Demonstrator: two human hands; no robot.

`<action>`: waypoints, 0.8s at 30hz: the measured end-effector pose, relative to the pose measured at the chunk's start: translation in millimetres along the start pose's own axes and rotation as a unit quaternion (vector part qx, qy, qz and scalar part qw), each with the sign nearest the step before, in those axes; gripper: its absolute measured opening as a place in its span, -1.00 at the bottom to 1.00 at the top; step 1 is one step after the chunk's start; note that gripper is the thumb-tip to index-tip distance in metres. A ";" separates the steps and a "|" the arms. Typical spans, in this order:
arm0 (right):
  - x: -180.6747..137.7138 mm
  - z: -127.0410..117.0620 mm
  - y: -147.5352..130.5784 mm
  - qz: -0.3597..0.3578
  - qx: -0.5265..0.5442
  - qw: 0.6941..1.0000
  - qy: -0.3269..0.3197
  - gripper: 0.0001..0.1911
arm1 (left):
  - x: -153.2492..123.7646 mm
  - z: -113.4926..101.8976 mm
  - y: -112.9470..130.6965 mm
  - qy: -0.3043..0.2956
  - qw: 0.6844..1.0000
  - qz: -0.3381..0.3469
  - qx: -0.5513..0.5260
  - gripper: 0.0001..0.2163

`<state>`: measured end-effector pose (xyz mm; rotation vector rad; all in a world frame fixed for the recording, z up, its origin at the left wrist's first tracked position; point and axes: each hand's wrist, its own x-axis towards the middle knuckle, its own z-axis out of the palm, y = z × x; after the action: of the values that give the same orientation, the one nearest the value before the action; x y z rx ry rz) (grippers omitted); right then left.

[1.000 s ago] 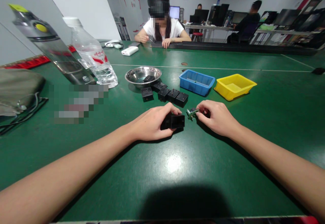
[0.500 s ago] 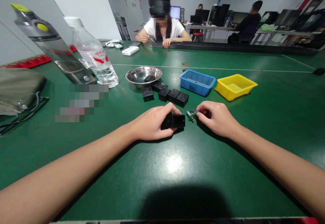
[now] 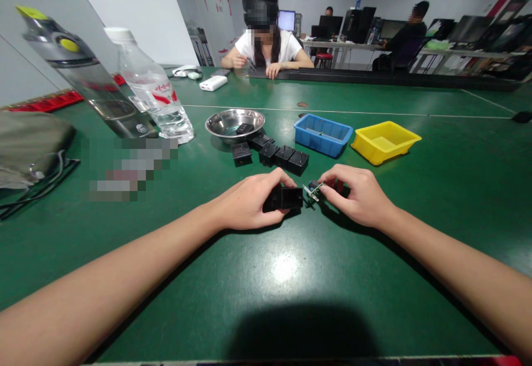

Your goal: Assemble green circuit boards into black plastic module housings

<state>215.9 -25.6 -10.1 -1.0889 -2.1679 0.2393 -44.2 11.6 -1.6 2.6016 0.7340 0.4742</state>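
My left hand is closed around a black plastic housing, whose open end faces right. Between the thumb and fingers of my right hand is a small green circuit board with dark and metallic parts on it. The board's left edge is right beside the housing's opening; whether they touch I cannot tell. Part of the board is hidden behind my right fingers. Several black housings lie in a cluster just beyond my left hand.
Behind the cluster stands a steel bowl with a black piece inside. A blue tray and a yellow tray are beyond my right hand. Two bottles stand at left, near a cloth bag. Across the green table sits a person.
My right hand has shifted the circuit board slightly left and tilted it, bringing it closer to the housing. My left hand and its housing stay in place.
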 end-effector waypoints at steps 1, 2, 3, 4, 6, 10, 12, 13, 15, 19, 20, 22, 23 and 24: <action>-0.2 -0.2 0.4 0.005 0.005 1.000 0.006 -0.94 | -0.1 0.0 -0.1 0.001 1.000 0.000 0.000 -0.65; -0.4 -0.3 0.5 0.004 0.009 1.000 0.006 -0.94 | -0.2 0.0 0.0 0.001 1.000 0.000 0.001 -0.65; -0.6 -0.2 0.5 -0.002 0.012 1.000 0.002 -0.93 | -0.2 -0.1 0.1 0.002 1.000 0.000 0.001 -0.66; -0.7 -0.1 0.3 -0.011 0.013 1.000 -0.006 -0.93 | -0.2 -0.2 0.3 0.002 1.000 0.000 0.001 -0.66; -0.6 0.3 -0.2 -0.028 0.008 0.999 -0.027 -0.92 | -0.1 -0.5 0.7 0.002 1.000 -0.001 -0.002 -0.66; 0.0 0.5 -0.2 -0.032 0.001 0.999 -0.042 -0.92 | 0.2 -1.0 1.5 0.003 1.000 -0.003 -0.007 -0.66; 0.2 0.3 0.1 -0.030 0.002 0.999 -0.038 -0.92 | 0.3 -1.2 1.8 0.002 1.000 -0.004 -0.006 -0.66; 0.3 0.3 0.3 -0.027 0.002 0.999 -0.039 -0.92 | 0.4 -1.2 1.9 0.002 1.000 -0.004 -0.006 -0.66; 0.3 0.5 0.2 -0.024 0.002 0.999 -0.045 -0.92 | 0.5 -1.2 2.1 0.004 1.000 -0.006 -0.006 -0.66; 0.1 0.9 -0.4 -0.023 0.001 0.998 -0.050 -0.92 | 0.5 -0.8 2.0 0.008 1.000 -0.005 -0.006 -0.67; 0.0 0.9 -0.4 -0.023 0.001 0.999 -0.049 -0.93 | 0.4 -0.7 1.8 0.008 1.000 -0.005 -0.005 -0.67; 0.0 0.8 -0.1 -0.023 0.002 0.999 -0.048 -0.93 | 0.4 -0.5 1.5 0.008 1.000 -0.003 -0.005 -0.67; 0.0 0.7 0.1 -0.023 0.003 0.999 -0.048 -0.93 | 0.4 -0.4 1.3 0.007 1.000 -0.003 -0.005 -0.67; 0.0 0.7 0.3 -0.024 0.004 0.999 -0.048 -0.93 | 0.4 -0.3 1.2 0.005 1.000 -0.003 -0.004 -0.67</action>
<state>215.6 -25.3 -10.7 -1.0382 -2.2725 0.2839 -43.5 10.9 -0.7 2.5900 0.7410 0.4890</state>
